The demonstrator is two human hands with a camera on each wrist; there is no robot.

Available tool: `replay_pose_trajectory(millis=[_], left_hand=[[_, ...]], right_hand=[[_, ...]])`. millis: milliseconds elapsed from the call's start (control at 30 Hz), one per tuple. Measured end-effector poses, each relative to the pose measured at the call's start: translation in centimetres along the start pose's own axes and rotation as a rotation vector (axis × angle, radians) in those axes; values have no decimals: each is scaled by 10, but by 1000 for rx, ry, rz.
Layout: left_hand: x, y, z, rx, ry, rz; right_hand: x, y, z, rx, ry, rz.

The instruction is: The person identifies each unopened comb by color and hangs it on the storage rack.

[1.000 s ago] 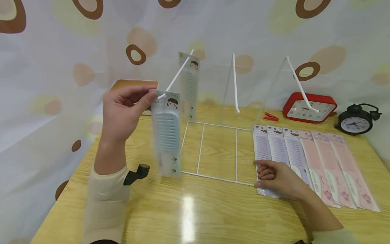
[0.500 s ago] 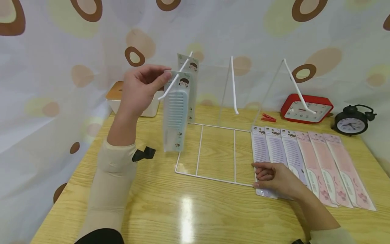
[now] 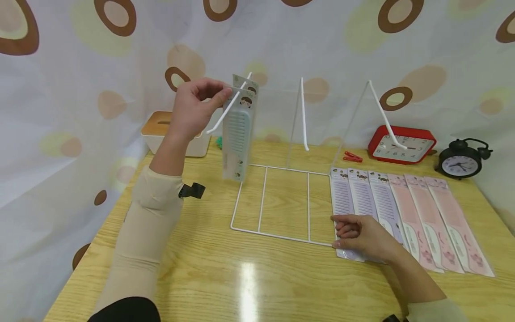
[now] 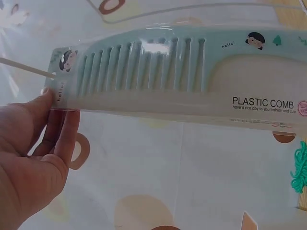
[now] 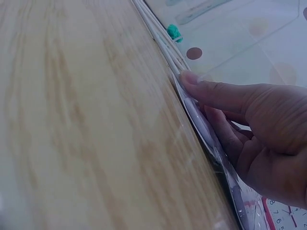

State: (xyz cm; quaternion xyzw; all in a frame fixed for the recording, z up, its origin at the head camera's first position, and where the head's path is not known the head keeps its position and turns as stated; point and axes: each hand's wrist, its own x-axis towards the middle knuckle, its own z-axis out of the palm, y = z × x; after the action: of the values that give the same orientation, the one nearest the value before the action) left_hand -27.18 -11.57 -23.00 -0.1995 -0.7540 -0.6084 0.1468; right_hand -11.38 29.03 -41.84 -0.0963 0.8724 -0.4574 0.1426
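Observation:
My left hand (image 3: 197,107) pinches the top corner of a packaged light-blue plastic comb (image 3: 236,134). In the left wrist view, the left hook (image 4: 29,68) passes through the hole in its card. Behind it on the same hook hangs another packaged comb (image 3: 240,80), mostly hidden. The hook belongs to a white wire display rack (image 3: 263,199) standing on the table. My right hand (image 3: 364,235) holds the rack's right front corner, thumb (image 5: 189,77) on the wire and fingers curled, over the purple comb packages (image 3: 342,192).
Pink comb packages (image 3: 416,214) lie overlapping beside the purple ones on the right. Behind them stand a red clock (image 3: 402,144), a black alarm clock (image 3: 458,164) and a red clip (image 3: 352,157). A wooden-lidded box (image 3: 154,125) sits behind my left arm. Two bare hooks (image 3: 303,114) jut forward.
My left hand has slid the packaged comb back along the left hook, away from its tip and towards the comb hanging behind. My right hand has stayed at the rack's corner.

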Motion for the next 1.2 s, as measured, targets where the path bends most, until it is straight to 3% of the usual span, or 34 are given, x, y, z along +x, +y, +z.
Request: replay_pose_trajectory(millis=[233, 400, 567, 767, 867, 1067, 1200], left_hand=[[5, -2, -8, 42, -8, 8], [0, -5, -19, 83, -1, -15], [-16, -4, -30, 161, 36, -29], [-48, -6, -29, 204, 28, -64], [-63, -14, -30, 199, -87, -52], [-89, -38, -30, 187, -444, 12], [-108, -53, -29, 202, -527, -58]], right_hand=[[8, 1, 0, -1, -16, -17], [16, 1, 3, -10, -23, -26], [22, -3, 9, 19, -44, -35], [18, -9, 9, 19, -31, -32], [17, -10, 8, 9, -14, -30], [15, -8, 5, 26, 1, -13], [16, -7, 1, 74, -33, -39]])
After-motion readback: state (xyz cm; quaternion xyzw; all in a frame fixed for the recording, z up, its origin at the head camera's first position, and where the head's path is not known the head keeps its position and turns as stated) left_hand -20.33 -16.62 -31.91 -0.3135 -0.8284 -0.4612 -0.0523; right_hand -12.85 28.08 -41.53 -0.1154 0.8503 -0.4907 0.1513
